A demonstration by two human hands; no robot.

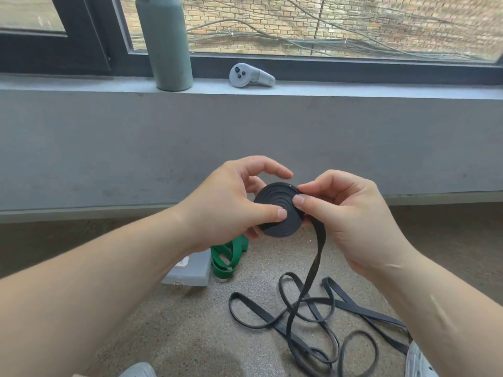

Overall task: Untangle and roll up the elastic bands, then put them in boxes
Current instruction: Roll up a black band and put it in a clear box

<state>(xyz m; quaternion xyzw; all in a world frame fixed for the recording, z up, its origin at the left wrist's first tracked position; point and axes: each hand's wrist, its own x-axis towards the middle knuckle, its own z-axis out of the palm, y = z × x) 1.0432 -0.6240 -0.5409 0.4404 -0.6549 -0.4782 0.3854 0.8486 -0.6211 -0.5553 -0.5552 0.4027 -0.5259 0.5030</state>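
- Left hand (226, 202) clamps the black coil (275, 216) above the floor, thumb on its face; right hand (343, 213) pinches the rim where the loose tail (313, 270) leaves.
- The band looks light, soft and springy, so it is likely to unwind if let go. It is best gripped flat across the face, with the tail kept taut.
- Left fingers behind the coil are hidden; the tail's floor loops are cut off below; the grey box (190, 270) is partly covered.

One head-worn camera looks forward and down, close over the left hand (223, 205) and right hand (351, 213) at frame centre; floor (190, 322) fills the bottom, windowsill (353, 89) crosses the top.
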